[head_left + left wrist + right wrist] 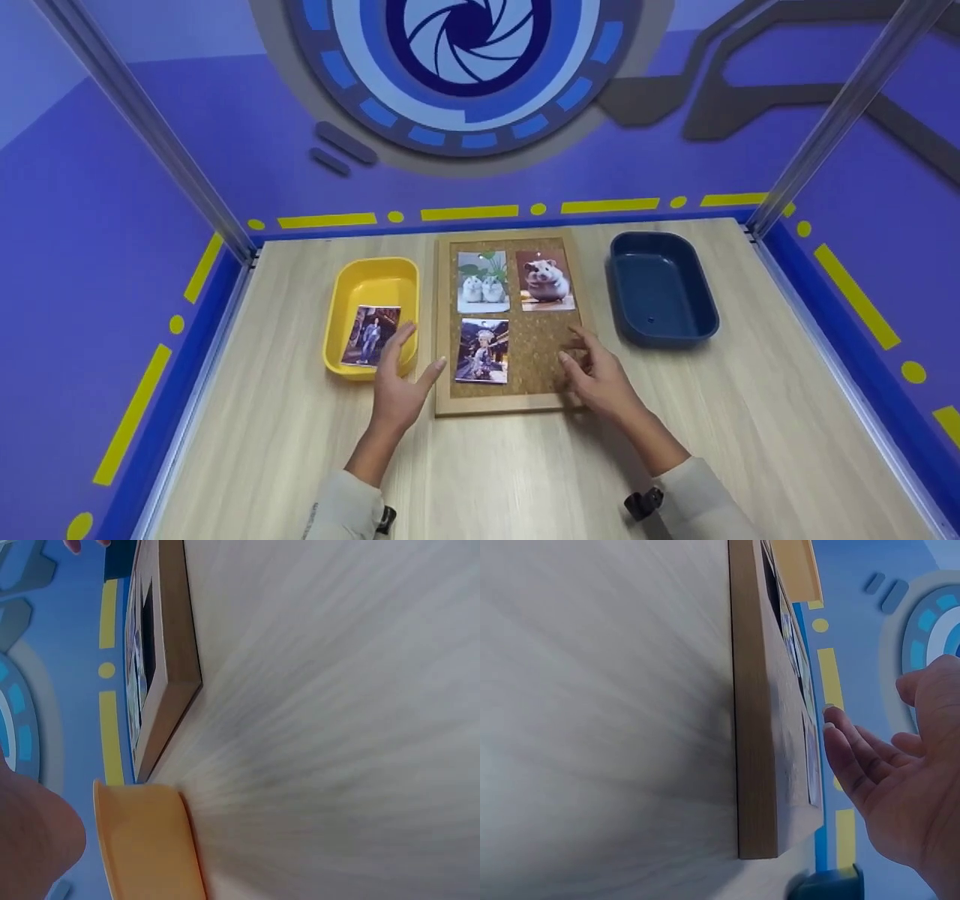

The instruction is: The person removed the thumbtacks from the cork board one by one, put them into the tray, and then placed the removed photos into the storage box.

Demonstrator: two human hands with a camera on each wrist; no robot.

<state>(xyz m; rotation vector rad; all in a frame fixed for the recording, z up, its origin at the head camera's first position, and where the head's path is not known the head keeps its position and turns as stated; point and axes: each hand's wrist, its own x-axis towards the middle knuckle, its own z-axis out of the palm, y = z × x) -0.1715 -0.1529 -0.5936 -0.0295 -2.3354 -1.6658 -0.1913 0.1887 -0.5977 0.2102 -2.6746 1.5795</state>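
Board (536, 349) has the right hand (602, 381), relaxed and released, over its right edge; the left hand (399, 390) spreads, ungripping, across the tray's (375, 279) near right corner.

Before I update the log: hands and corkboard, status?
Left hand empty near yellow tray; right hand empty at corkboard. Three photos on corkboard, fourth photo in tray. Right hand partly hides corkboard's right edge.

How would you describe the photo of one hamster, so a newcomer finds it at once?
Between the yellow tray and the dark blue tray lies a wood-framed cork board. At its upper right in the head view is the photo of one hamster. Only it shows a lone hamster: the photo to its left has two, the lower-left photo a clothed figure.
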